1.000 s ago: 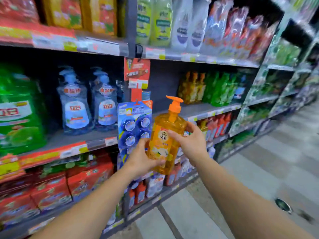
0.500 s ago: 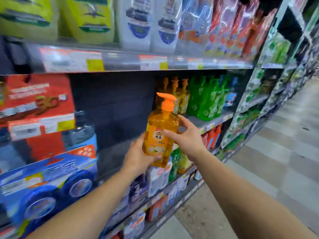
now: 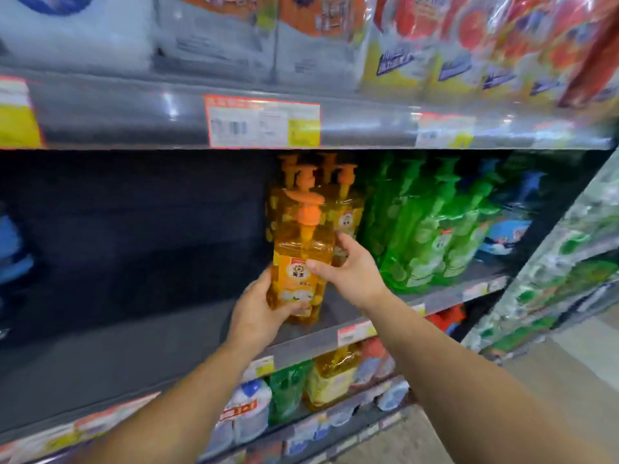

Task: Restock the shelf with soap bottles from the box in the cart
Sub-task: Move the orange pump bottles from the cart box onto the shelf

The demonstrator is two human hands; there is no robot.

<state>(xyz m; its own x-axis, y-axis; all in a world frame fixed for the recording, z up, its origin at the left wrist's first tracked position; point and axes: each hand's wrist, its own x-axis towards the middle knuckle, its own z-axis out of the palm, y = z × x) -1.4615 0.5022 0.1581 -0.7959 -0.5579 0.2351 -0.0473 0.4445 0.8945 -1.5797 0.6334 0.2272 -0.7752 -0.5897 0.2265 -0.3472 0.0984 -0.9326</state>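
Now the orange soap bottle (image 3: 301,262) stands upright over the front edge of the middle shelf (image 3: 207,343), its long axis vertical and its orange pump spout pointing right; whether its base already rests on the shelf board cannot be told, since the left hand hides it. That left hand (image 3: 258,313) cups the bottle from below and behind, fingers curled round the lower label, while the right hand (image 3: 348,269) holds the right side — thumb across the label, fingers reaching round the far shoulder. Clear yellow-orange liquid fills the bottle nearly to the neck. Just behind it stands a cluster of matching orange pump bottles (image 3: 338,202), and to their right a row of green pump bottles (image 3: 425,226), then blue ones (image 3: 512,226) toward the shelf's right end; the stretch of shelf to the left is dark and bare. Compared with half a second ago the bottle has travelled from open air in front of the unit to the shelf edge, and the view has closed in — the price tag (image 3: 264,122) on the upper shelf rail now looms large overhead. Below, a lower shelf (image 3: 365,410) carries white, green and yellow packs.
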